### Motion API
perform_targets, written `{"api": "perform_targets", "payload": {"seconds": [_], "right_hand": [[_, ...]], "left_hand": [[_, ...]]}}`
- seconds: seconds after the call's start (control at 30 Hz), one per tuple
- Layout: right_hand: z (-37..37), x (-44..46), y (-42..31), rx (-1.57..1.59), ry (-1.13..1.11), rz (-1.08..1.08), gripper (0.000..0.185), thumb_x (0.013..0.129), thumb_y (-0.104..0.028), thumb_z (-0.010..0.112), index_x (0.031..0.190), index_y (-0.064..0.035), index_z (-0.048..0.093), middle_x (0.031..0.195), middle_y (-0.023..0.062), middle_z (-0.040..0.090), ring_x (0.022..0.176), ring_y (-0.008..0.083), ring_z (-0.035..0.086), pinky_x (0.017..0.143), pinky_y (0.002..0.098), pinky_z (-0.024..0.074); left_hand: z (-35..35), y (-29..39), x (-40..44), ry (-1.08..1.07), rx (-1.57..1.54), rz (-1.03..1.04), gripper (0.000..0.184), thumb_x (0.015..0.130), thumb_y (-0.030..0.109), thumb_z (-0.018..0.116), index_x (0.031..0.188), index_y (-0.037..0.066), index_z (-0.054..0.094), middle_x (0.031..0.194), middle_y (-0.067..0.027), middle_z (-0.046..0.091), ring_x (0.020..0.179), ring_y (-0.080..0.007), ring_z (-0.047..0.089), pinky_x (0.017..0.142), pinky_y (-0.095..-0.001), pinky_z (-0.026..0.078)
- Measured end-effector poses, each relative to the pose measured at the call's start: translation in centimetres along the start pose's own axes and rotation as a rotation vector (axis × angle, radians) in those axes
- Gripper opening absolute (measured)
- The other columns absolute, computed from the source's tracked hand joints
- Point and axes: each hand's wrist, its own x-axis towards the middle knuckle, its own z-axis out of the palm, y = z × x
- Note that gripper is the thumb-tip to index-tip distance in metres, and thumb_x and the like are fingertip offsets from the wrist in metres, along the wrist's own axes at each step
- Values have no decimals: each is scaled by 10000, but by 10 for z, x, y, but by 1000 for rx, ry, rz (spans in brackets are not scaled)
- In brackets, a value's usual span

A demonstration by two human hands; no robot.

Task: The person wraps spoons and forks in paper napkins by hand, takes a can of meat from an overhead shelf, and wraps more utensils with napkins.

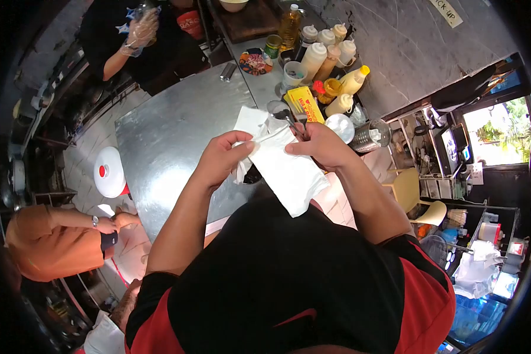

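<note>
White paper napkin point(286, 171) is located at the centre of the frame, partly spread and raised above the worktop point(165, 124). Left hand point(221, 156): thumb and fingers pinch the upper edge. Right hand point(324, 144): thumb pinches the opposite side; fingers appear to retain a spoon-like utensil point(277, 108). Status, as judged: pick-up complete; handling unfinished; napkin not yet set down.

Bare steel table point(171, 130) left of the left hand point(221, 158), an open lane to its left edge! Metal tin point(228, 72) guards the far edge; rightward, bottles point(314, 58) and wax-paper box point(304, 105) block the way.
</note>
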Motion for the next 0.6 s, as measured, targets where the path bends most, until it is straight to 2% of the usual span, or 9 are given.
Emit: {"api": "perform_targets", "payload": {"seconds": [0.1, 0.13, 0.17, 0.23, 0.33, 0.43, 0.47, 0.53, 0.6], "right_hand": [[-6, -22, -11, 218, 23, -66, 415, 890, -138, 838, 1226, 41, 672, 1075, 39, 718, 913, 116, 667, 849, 292, 559], [-20, -28, -14, 138, 95, -50, 492, 885, -133, 834, 1305, 53, 657, 1174, 87, 746, 1003, 151, 718, 924, 310, 584], [-29, -43, -14, 302, 162, -100, 479, 897, -119, 811, 1317, 44, 649, 1198, 106, 750, 1038, 187, 742, 934, 337, 603], [-60, -61, -5, 393, 336, -160, 469, 908, -104, 786, 1333, 33, 642, 1175, 113, 760, 1015, 200, 759, 919, 343, 617], [-98, -93, 2, 402, 408, -219, 438, 918, -79, 764, 1328, 26, 650, 1117, 119, 777, 955, 209, 776, 891, 357, 636], [-109, -112, 14, 495, 479, -215, 410, 926, -70, 753, 1316, 18, 663, 1129, 122, 777, 955, 212, 775, 875, 361, 639], [-112, -116, 20, 480, 525, -191, 390, 935, -72, 749, 1307, 15, 672, 1141, 120, 778, 969, 211, 773, 890, 361, 632], [-118, -120, 28, 478, 471, -189, 392, 938, -77, 751, 1310, 16, 672, 1151, 116, 776, 987, 212, 770, 915, 361, 624], [-137, -119, 44, 425, 449, -164, 422, 945, -88, 754, 1341, 19, 654, 1179, 108, 771, 1024, 206, 761, 953, 356, 607]], "left_hand": [[-4, -4, -3, 40, 173, 4, 217, 1013, 168, 755, 1165, 12, 752, 1061, -8, 761, 885, -96, 690, 803, -261, 550], [0, -4, -6, 60, 244, 25, 221, 1022, 181, 747, 1164, 12, 754, 1061, -7, 762, 890, -99, 690, 811, -262, 549], [3, -3, -10, 69, 288, 9, 221, 1028, 176, 734, 1172, 11, 757, 1060, -10, 762, 898, -100, 689, 818, -262, 547], [11, 8, -19, 90, 375, -21, 223, 1038, 166, 710, 1188, 10, 761, 1057, -15, 762, 915, -101, 686, 833, -261, 542], [25, -5, -12, 17, 236, 80, 258, 1063, 158, 640, 1242, 19, 762, 1090, -34, 761, 987, -97, 676, 883, -265, 532], [53, -16, -1, -116, 141, 56, 305, 1081, 161, 578, 1290, 31, 759, 1145, -40, 748, 1051, -101, 663, 932, -279, 520], [63, -16, 5, -144, 243, -63, 335, 1096, 183, 543, 1314, 41, 754, 1174, -41, 732, 1080, -112, 652, 953, -278, 505], [88, -35, 20, -186, 334, 10, 325, 1061, 167, 594, 1321, 50, 749, 1176, -53, 727, 1058, -113, 650, 940, -276, 504], [109, -57, 41, -219, 396, -47, 342, 1029, 178, 636, 1334, 59, 737, 1196, -82, 729, 1090, -139, 655, 968, -297, 507]]}}
